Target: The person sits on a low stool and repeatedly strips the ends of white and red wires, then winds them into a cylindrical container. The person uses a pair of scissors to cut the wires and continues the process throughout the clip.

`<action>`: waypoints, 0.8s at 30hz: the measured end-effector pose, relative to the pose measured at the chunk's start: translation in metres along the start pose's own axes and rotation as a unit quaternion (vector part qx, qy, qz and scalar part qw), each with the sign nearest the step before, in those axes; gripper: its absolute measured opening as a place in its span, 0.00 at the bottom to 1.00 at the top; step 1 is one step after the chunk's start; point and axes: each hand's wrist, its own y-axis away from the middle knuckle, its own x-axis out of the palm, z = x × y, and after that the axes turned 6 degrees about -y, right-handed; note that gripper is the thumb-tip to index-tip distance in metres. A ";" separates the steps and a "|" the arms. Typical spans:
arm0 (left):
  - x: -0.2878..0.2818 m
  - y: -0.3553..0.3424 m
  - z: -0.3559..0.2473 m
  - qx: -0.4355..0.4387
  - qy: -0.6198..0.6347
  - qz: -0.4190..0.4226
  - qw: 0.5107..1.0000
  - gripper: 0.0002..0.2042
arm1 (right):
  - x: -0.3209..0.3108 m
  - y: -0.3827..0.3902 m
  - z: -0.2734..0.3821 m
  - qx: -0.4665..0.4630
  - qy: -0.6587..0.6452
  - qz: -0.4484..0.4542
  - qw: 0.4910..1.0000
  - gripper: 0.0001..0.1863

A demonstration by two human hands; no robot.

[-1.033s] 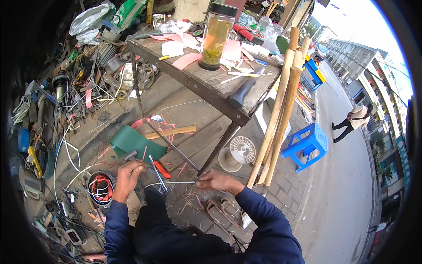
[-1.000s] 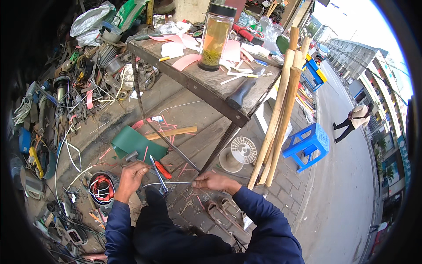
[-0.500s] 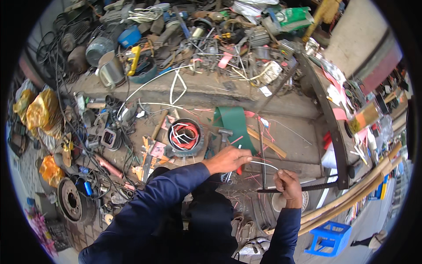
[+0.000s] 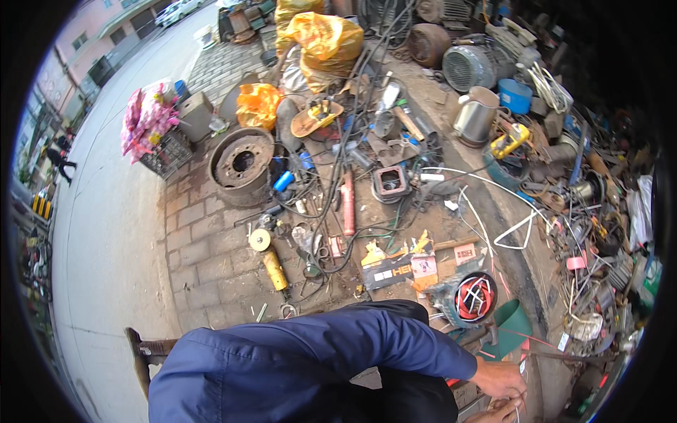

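Note:
Low at the right of the head view, my left hand [image 4: 499,378] reaches out from a navy sleeve, its fingers pinched on a thin white tube [image 4: 517,414]. Close below it is my right hand [image 4: 496,412], cut off by the lower edge, with fingers closed at the same tube. Most of the tube is hidden. Beyond my left forearm stands a round motor housing [image 4: 446,299] with red windings [image 4: 465,302] and white strips inside. A green sheet [image 4: 513,331] curls beside it, near my left hand, and a hammer's head lies partly over it.
Cardboard pieces [image 4: 386,273], black cables and a red-brown cylinder [image 4: 348,204] lie ahead. A yellow angle grinder [image 4: 275,271] and a rusty wheel rim [image 4: 242,161] rest on the paving at left. A metal kettle [image 4: 475,116] and heaped motor parts line the step at right.
The view has swung left, toward the paving and street, so my hands now sit at the lower right. They have come closer together, with the white tube still between them.

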 end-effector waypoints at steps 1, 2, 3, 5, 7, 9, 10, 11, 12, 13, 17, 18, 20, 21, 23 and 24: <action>0.002 -0.001 0.004 0.012 -0.043 0.005 0.999 0.07 | -0.003 0.000 0.010 -0.053 0.045 -0.003 0.998 0.21; 0.000 -0.004 0.012 0.006 -0.030 0.052 0.998 0.08 | -0.003 0.000 0.019 -0.096 0.070 -0.002 0.993 0.20; 0.004 -0.010 0.015 0.067 -0.033 0.024 0.997 0.09 | -0.003 0.001 0.027 -0.131 0.088 -0.006 0.987 0.19; -0.002 -0.015 0.029 0.118 -0.052 0.023 0.991 0.11 | 0.002 0.001 0.045 -0.179 0.097 -0.007 0.979 0.17; -0.009 -0.017 0.034 0.095 -0.066 0.075 0.990 0.12 | 0.012 0.003 0.064 -0.206 0.093 0.002 0.974 0.16; -0.015 -0.011 0.027 0.112 -0.119 -0.017 0.986 0.13 | 0.027 0.007 0.081 -0.220 0.083 0.018 0.972 0.15; -0.021 -0.007 0.021 0.121 -0.147 -0.060 0.980 0.13 | 0.037 0.011 0.089 -0.228 0.079 0.031 0.970 0.15; -0.028 -0.004 0.013 0.139 -0.147 -0.101 0.974 0.15 | 0.050 0.015 0.096 -0.228 0.064 0.053 0.970 0.14; -0.039 0.004 0.007 0.153 -0.162 -0.150 0.963 0.16 | 0.059 0.023 0.103 -0.253 0.063 0.061 0.963 0.14; -0.051 0.015 -0.001 0.170 -0.179 -0.198 0.949 0.18 | 0.078 0.032 0.107 -0.268 0.054 0.088 0.958 0.14; -0.101 0.075 -0.032 0.033 -0.236 -0.139 0.961 0.21 | 0.150 0.086 0.124 -0.330 0.016 0.195 0.923 0.13; -0.111 0.083 -0.040 0.064 -0.219 -0.191 0.955 0.21 | 0.170 0.103 0.129 -0.346 0.004 0.221 0.912 0.13; -0.124 0.102 -0.057 0.096 -0.208 -0.262 0.937 0.21 | 0.202 0.141 0.143 -0.374 -0.016 0.271 0.887 0.13; -0.136 0.112 -0.063 0.086 -0.217 -0.269 0.934 0.20 | 0.217 0.162 0.152 -0.385 -0.029 0.292 0.875 0.13; -0.160 0.135 -0.078 0.070 -0.240 -0.282 0.926 0.18 | 0.241 0.204 0.170 -0.406 -0.055 0.331 0.850 0.13; -0.171 0.146 -0.085 0.060 -0.251 -0.288 0.922 0.18 | 0.250 0.225 0.179 -0.414 -0.066 0.349 0.838 0.12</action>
